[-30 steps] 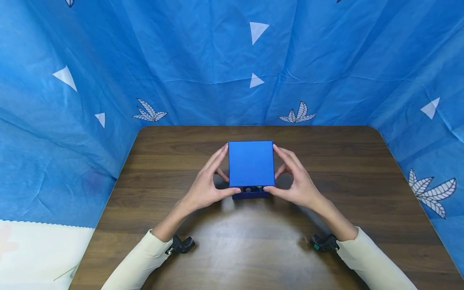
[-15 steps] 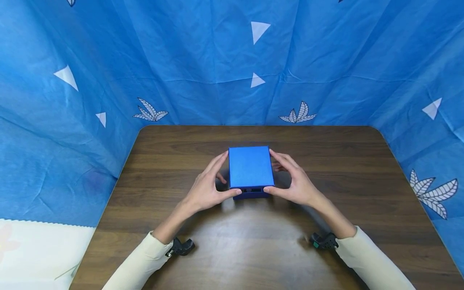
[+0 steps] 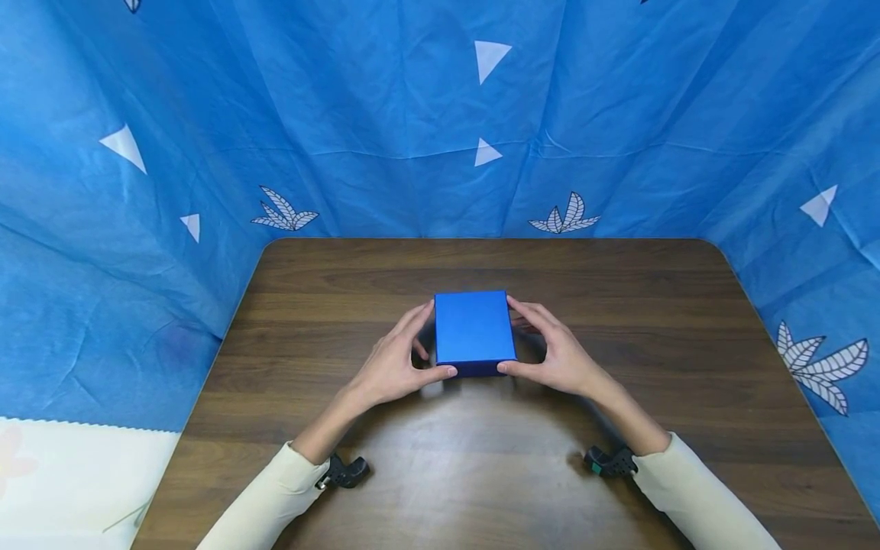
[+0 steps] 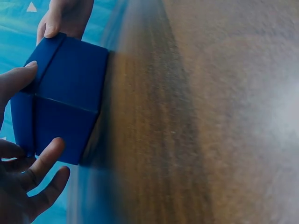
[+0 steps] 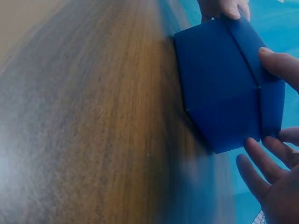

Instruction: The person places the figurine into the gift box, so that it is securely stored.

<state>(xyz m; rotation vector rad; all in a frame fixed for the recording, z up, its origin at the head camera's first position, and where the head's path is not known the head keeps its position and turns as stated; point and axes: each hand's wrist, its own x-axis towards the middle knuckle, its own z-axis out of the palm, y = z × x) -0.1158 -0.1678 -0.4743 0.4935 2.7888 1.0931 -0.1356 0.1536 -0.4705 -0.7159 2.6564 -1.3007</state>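
A square blue box lid [image 3: 474, 328] sits on its darker blue box base [image 4: 72, 70], in the middle of the table. Both wrist views show the lid's lower edge as a seam around the box, with most of the base's side visible below it. My left hand [image 3: 395, 363] grips the lid's left side, thumb at the front corner and fingertips toward the back. On the right, my right hand [image 3: 560, 355] grips the lid the same way. In the wrist views the lower fingers of each hand are spread beside the box. The box's inside is hidden.
The brown wood-grain table [image 3: 440, 489] reaches back to a blue curtain [image 3: 412, 114] with white triangles and leaf prints. White cloth [image 3: 76, 481] hangs at the lower left. Each wrist wears a black camera mount, such as the left camera mount [image 3: 347, 470].
Both hands have lowered the lid onto the base. The gap at the front, where dark contents showed earlier, is now covered.
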